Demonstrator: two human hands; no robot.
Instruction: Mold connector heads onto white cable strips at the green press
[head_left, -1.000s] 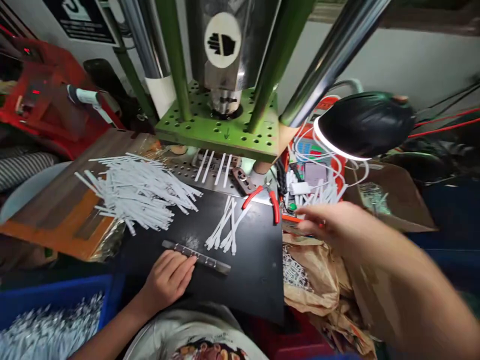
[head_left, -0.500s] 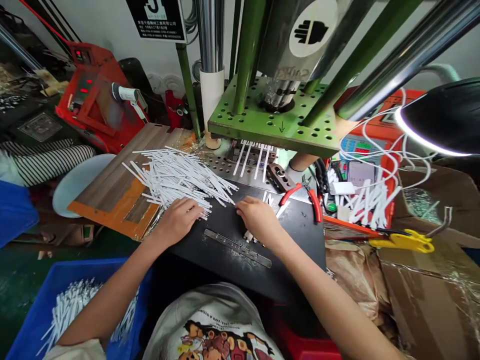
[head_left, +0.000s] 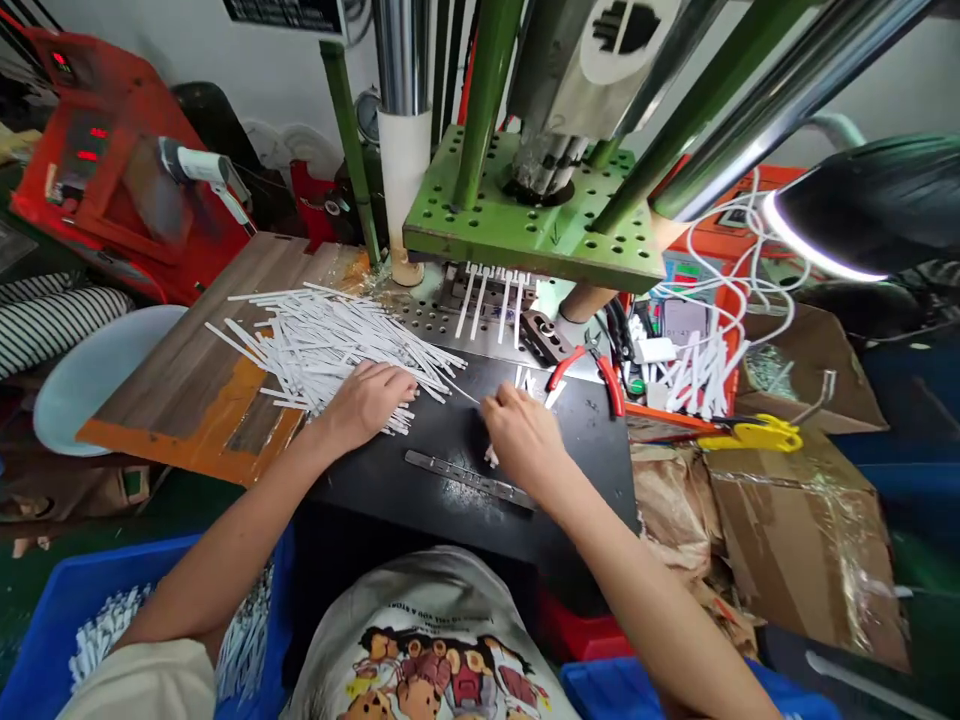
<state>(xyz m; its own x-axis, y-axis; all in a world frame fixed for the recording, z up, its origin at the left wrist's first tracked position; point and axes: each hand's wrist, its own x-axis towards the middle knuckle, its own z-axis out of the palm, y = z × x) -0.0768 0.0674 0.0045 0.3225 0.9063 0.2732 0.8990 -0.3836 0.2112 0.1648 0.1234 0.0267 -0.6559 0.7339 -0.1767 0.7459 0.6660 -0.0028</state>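
My left hand (head_left: 373,400) lies with curled fingers at the right edge of a pile of white strips (head_left: 300,340); what its fingers hold, if anything, is hidden. My right hand (head_left: 521,432) is closed on the end of one thin white strip (head_left: 463,394) that reaches back toward the pile. A flat metal bar with small notches (head_left: 469,480) lies on the black table (head_left: 390,510) in front of both hands. Small white pieces show beside my right hand. Several white strips (head_left: 504,305) stick out side by side from beneath the green press plate (head_left: 525,240).
Red-handled pliers (head_left: 613,385) and a metal block (head_left: 546,338) lie behind my right hand. An orange tray (head_left: 660,425) holds more white pieces at the right. A blue bin (head_left: 52,620) of strips stands at lower left. A lamp (head_left: 847,215) hangs at the right.
My right hand has drawn a strip slightly away from the pile, and more of it shows. My left hand stays at the pile's edge. The camera view has shifted.
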